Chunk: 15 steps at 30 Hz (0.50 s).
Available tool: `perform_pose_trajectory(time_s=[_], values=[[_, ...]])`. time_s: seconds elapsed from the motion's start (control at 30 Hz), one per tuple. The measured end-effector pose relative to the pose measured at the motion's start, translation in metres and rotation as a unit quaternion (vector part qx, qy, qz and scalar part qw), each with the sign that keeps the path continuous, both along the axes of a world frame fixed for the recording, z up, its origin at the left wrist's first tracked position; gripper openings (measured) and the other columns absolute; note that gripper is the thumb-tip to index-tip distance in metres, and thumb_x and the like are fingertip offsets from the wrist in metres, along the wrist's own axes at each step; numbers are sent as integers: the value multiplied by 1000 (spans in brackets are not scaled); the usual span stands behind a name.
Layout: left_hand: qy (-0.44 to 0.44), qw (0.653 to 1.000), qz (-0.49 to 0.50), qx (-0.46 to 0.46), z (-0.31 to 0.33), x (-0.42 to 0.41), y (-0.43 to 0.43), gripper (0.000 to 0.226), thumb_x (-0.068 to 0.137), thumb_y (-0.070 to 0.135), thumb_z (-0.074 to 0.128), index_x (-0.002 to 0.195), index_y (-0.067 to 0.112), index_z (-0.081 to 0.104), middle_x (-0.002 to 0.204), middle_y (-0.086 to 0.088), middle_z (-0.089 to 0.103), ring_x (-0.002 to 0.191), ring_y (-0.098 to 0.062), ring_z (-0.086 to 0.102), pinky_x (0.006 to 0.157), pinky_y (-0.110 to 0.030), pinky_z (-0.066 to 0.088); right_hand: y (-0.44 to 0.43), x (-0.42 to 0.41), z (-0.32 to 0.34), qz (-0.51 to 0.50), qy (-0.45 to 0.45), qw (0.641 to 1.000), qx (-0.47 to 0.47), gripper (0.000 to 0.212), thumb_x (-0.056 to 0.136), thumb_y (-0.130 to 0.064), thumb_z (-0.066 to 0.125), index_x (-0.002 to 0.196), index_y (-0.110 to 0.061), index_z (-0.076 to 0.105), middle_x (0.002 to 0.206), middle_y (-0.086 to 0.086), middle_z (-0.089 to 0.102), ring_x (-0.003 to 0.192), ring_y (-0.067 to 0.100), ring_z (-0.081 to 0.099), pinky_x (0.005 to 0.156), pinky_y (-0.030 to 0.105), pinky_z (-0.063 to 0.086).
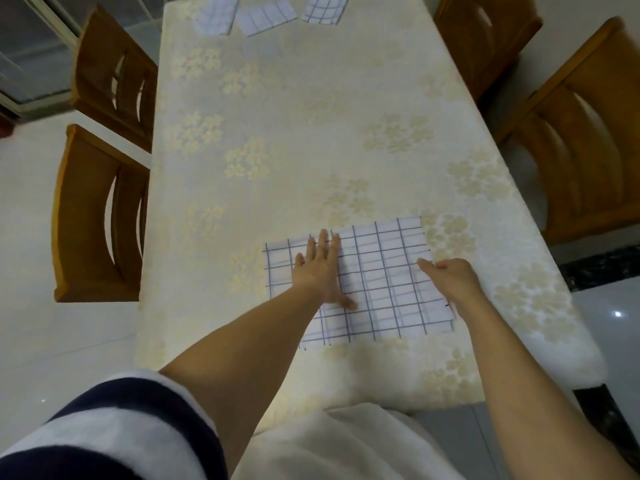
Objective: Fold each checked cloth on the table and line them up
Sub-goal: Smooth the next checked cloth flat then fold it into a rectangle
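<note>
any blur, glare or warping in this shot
head view: wide-angle warp bows the table edges and chairs; far cloths soft and cropped by the top edge; near cloth fairly sharp; small glare spot on the floor at right; light dim, even

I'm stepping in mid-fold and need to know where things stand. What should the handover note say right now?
Left hand: flat, fingers straight, pressing on the near checked cloth.
Right hand: pinching that cloth's right edge.
Done: three folded cloths lie in a rough row at the far end of the table.
Left: finish folding this one, probably by bringing the right edge over to the left, then set it in the row.
</note>
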<state>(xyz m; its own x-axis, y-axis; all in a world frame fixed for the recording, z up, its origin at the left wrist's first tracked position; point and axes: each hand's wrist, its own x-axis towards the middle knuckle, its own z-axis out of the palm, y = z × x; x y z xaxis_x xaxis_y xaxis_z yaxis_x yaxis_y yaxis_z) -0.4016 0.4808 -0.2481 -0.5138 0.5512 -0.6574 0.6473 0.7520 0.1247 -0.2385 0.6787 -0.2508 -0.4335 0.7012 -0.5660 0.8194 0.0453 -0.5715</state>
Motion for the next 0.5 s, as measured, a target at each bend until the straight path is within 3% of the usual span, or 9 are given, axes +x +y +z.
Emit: perform_pose_trajectory(time_s=[0.1, 0.17, 0.23, 0.3, 0.4, 0.5], values=[[0, 1000, 10, -14, 0, -2, 1, 159, 56, 75, 82, 152, 21, -33, 159, -6, -40, 149, -35, -29, 124, -56, 0, -1, 3, 0, 1, -3, 1000, -8, 53, 91, -42, 67, 86, 11, 65, 113, 29, 65, 104, 41, 64, 87, 49, 53], [1, 1000, 5, -14, 0, -3, 1, 159, 56, 76, 81, 151, 23, -34, 158, -6, -41, 148, -36, -30, 123, -56, -4, -1, 3, -1, -10, 2, 1000, -10, 48, 88, -44, 70, 70, -2, 54, 99, 20, 69, 96, 36, 66, 77, 42, 52], [6, 1000, -9, -4, 0, -3, 2, 157, 57, 78, 79, 152, 24, -34, 158, -5, -41, 148, -35, -31, 122, -55, -10, 0, 2, 2, -21, 14, 1000, -5, 46, 87, -42, 71, 69, -5, 51, 71, 14, 61, 73, 31, 60, 63, 36, 45], [21, 999, -24, 23, 2, -3, 3, 154, 58, 80, 76, 153, 24, -32, 160, -3, -39, 149, -34, -30, 122, -54, -11, 1, 0, 6, -16, 25, 1000, -7, 43, 88, -40, 72, 70, -6, 52, 65, 9, 53, 66, 27, 53, 59, 33, 41], [27, 998, -37, 41, 4, -8, 5, 152, 60, 79, 75, 153, 23, -31, 160, -1, -38, 149, -31, -29, 124, -53, -9, 2, 1, 11, -23, 35, 998, -47, 37, 90, -39, 69, 89, -2, 66, 93, 16, 68, 90, 32, 63, 80, 38, 51], [5, 999, -30, 25, 2, -11, 1, 153, 60, 74, 80, 154, 23, -30, 161, 0, -37, 150, -32, -27, 124, -53, -6, 4, 2, 14, -32, 35, 996, -75, 50, 93, -38, 66, 120, 5, 65, 127, 20, 63, 116, 35, 59, 100, 47, 50]])
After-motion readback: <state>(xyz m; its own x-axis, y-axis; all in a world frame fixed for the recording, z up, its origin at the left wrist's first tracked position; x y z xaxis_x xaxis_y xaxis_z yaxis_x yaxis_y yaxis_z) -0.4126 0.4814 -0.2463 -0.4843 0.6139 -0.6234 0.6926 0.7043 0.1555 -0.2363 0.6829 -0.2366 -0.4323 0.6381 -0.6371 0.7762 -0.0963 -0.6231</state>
